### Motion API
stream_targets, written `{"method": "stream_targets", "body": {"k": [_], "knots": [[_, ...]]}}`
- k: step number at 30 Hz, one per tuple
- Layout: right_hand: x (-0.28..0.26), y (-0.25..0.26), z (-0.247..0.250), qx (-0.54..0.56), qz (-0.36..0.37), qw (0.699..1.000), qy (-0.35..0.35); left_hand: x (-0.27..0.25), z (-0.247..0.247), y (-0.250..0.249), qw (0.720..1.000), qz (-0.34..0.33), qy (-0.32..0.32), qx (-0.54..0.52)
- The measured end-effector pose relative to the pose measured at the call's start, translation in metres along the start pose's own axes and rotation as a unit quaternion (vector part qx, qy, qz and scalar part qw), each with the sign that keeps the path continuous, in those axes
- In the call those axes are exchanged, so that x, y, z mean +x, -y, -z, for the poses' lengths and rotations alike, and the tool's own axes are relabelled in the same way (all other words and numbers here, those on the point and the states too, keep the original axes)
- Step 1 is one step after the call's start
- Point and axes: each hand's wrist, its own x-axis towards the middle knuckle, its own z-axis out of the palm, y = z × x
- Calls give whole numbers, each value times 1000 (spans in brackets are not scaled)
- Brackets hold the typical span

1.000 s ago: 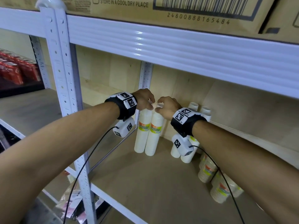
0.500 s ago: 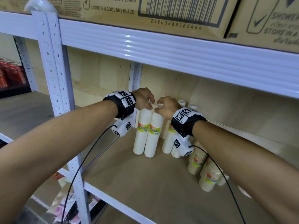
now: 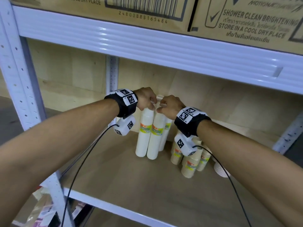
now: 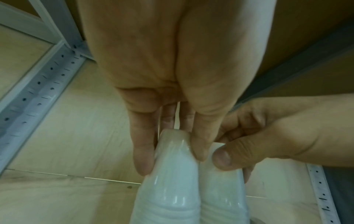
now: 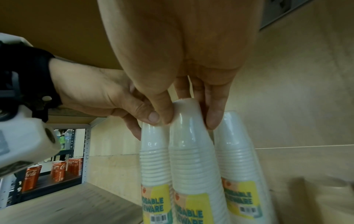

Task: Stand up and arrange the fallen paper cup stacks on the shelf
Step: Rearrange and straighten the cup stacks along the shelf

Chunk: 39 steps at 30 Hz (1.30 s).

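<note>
Two tall white paper cup stacks stand upright side by side on the wooden shelf [image 3: 127, 185]. My left hand [image 3: 151, 104] pinches the top of the left stack [image 3: 144, 136]; in the left wrist view my left hand [image 4: 172, 145] pinches that same stack [image 4: 170, 189] between thumb and fingers. The top of the right stack [image 3: 155, 140] is held by my right hand [image 3: 161, 106], and the right wrist view shows that hand [image 5: 187, 115] pinching it [image 5: 191, 159]. A third white stack [image 3: 166, 131] stands just behind, partly hidden.
Several shorter brown cup stacks [image 3: 188, 163] crowd the shelf to the right, under my right wrist. A white upright post [image 3: 112, 76] stands at the back left. The beam [image 3: 147, 46] above carries cardboard boxes. Red cans [image 5: 57, 171] sit on a far shelf.
Both hands keep their grip on the stack tops. The two held stacks now stand closer to the white stack behind them, and the head view has swung right.
</note>
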Motion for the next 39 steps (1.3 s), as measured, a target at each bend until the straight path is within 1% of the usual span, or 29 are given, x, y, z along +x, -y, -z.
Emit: {"method": "stream_targets", "body": {"k": [5, 10, 14, 18, 24, 29, 32, 35, 37, 39], "knots": [[-7, -12, 10, 1, -22, 1000, -16, 10, -8, -13, 1000, -19, -7, -11], [-6, -23, 10, 7, -14, 999, -31, 17, -13, -14, 999, -33, -19, -5], [-4, -27, 3, 11, -22, 999, -23, 22, -19, -11, 999, -32, -24, -1], [-4, -27, 1, 20, -11, 999, -25, 25, -24, -7, 999, -34, -30, 0], [-3, -24, 2, 37, 0, 999, -20, 25, -22, -5, 999, -27, -36, -15], [-5, -22, 3, 27, 0, 1000, -14, 23, -19, -8, 999, -20, -36, -31], [-8, -20, 7, 24, 3, 999, -21, 21, -15, -11, 998, -20, -43, -41], [-11, -15, 12, 21, -5, 999, -27, 14, -7, -15, 999, -22, -35, -31], [-12, -12, 16, 11, -14, 999, -44, 10, -1, -17, 999, -25, -30, 3], [-16, -11, 18, 15, 0, 998, -69, 5, 4, -17, 998, -37, -35, 25]]}}
